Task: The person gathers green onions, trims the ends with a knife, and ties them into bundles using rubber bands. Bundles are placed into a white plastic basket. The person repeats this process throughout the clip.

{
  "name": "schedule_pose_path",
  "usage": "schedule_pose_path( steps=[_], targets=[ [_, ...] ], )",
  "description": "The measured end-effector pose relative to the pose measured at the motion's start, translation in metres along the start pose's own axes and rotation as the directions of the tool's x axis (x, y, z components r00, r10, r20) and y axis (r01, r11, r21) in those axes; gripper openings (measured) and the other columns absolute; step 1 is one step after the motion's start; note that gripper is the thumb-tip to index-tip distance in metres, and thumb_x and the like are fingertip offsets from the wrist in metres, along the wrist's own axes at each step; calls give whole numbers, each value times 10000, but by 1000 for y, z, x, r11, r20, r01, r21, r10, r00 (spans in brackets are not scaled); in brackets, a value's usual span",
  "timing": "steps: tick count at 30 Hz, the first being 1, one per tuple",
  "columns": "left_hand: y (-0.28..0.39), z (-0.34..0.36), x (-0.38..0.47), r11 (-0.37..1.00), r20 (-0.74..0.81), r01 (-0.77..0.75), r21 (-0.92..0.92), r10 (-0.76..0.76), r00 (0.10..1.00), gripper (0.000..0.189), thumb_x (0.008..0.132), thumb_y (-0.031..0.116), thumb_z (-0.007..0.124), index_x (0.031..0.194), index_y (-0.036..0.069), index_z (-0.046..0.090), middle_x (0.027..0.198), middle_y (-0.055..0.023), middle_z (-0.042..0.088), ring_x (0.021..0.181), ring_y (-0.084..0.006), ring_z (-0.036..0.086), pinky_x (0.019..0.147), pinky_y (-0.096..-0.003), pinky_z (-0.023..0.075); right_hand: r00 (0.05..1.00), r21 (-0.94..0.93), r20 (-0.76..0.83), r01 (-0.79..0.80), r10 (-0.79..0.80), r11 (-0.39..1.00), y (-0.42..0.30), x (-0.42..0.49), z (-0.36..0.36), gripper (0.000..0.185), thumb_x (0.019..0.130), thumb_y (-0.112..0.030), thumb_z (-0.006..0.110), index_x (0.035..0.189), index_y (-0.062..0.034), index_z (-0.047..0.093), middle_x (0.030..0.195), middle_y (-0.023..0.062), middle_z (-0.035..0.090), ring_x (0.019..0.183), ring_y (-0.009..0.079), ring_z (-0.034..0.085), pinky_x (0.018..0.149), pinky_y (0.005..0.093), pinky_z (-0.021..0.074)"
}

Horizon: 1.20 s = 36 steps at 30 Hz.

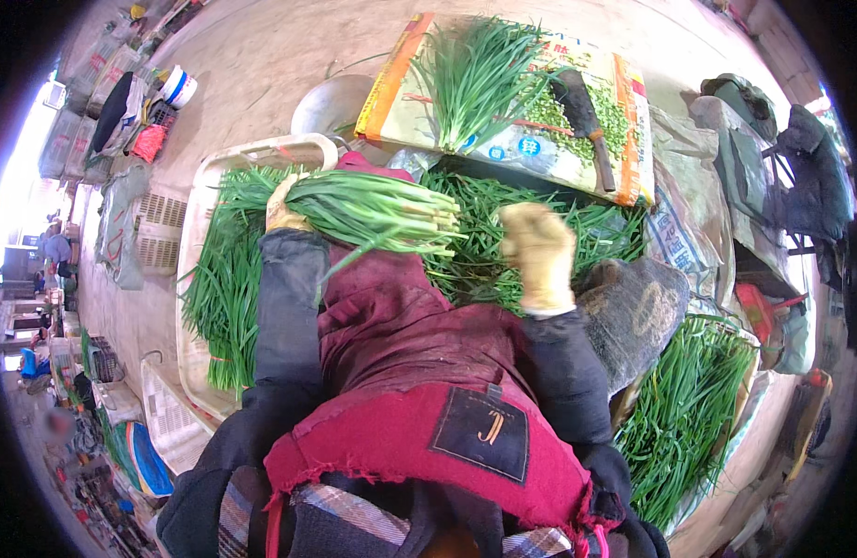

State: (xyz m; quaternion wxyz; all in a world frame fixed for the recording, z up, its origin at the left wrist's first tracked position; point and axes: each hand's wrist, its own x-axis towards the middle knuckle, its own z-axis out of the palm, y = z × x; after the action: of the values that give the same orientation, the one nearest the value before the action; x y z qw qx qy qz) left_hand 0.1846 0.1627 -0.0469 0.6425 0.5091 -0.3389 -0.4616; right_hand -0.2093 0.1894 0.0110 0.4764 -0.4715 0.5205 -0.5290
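My left hand (pixel 285 202), in a pale work glove, is closed around a bunch of green garlic chives (pixel 379 209), its pale stem ends pointing right. My right hand (pixel 540 251), gloved too and slightly blurred, is above loose greens (pixel 484 279); its fingers are curled, and whether they hold anything cannot be seen. Beyond both hands, a sack-covered board (pixel 407 132) bears another chive bunch (pixel 470 84), chopped green bits (pixel 613 115) and a cleaver (pixel 582 111) with a dark blade and handle.
At the left, a white plastic basket (pixel 188 279) holds tied chive bunches. A container at the lower right is full of long greens (pixel 687 418). A metal bowl (pixel 331 104) lies behind the basket. Dark fabric (pixel 631 321) is beside my right arm. Sacks (pixel 687 223) stand at the right.
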Motion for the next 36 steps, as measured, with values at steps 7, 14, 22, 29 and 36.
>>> schedule_pose_path(
  steps=[7, 14, 22, 29, 36],
  targets=[
    [10, 12, -3, 873, 158, -100, 478, 27, 987, 219, 926, 65, 490, 1103, 6, 606, 1037, -103, 672, 895, -217, 649, 832, -337, 525, 931, -180, 283, 290, -233, 940, 14, 4, -28, 230, 858, -38, 603, 1088, -36, 609, 955, 93, 665, 824, 151, 643, 752, 275, 517],
    [5, -6, 13, 799, 235, -126, 588, -20, 972, 258, 932, 21, 452, 1151, 10, 588, 1075, -101, 665, 946, -211, 644, 860, -329, 528, 916, -228, 401, 89, 11, 970, 0, -2, 30, 408, 807, -2, 617, 1213, -31, 580, 994, 122, 688, 882, 170, 657, 815, 295, 511],
    [4, -4, -1, 893, 108, -50, 447, 2, 994, 469, 762, -79, 608, 1220, 1, 549, 1128, -101, 649, 998, -187, 628, 896, -309, 505, 965, 340, 122, -259, 230, 904, -33, 6, -20, 137, 881, -157, 645, 816, -36, 644, 590, 22, 581, 436, 107, 508, 481, 257, 454],
    [14, 27, -11, 971, 99, 11, 240, -35, 994, 245, 930, 111, 489, 1090, 0, 638, 1042, -123, 683, 887, -240, 663, 823, -367, 544, 825, -742, 565, 513, -10, 431, 17, -11, -49, 242, 852, -134, 658, 1091, -98, 673, 896, 146, 666, 863, 225, 662, 836, 281, 495],
    [4, -1, 5, 977, 48, 199, -79, -196, 979, 249, 927, 88, 466, 1120, 8, 602, 1049, -128, 677, 913, -252, 661, 840, -377, 541, 801, -424, 425, 588, -422, 689, -83, -7, -2, 494, 757, -78, 701, 1235, -100, 578, 1092, 125, 636, 978, 308, 608, 867, 397, 492]
  ],
)
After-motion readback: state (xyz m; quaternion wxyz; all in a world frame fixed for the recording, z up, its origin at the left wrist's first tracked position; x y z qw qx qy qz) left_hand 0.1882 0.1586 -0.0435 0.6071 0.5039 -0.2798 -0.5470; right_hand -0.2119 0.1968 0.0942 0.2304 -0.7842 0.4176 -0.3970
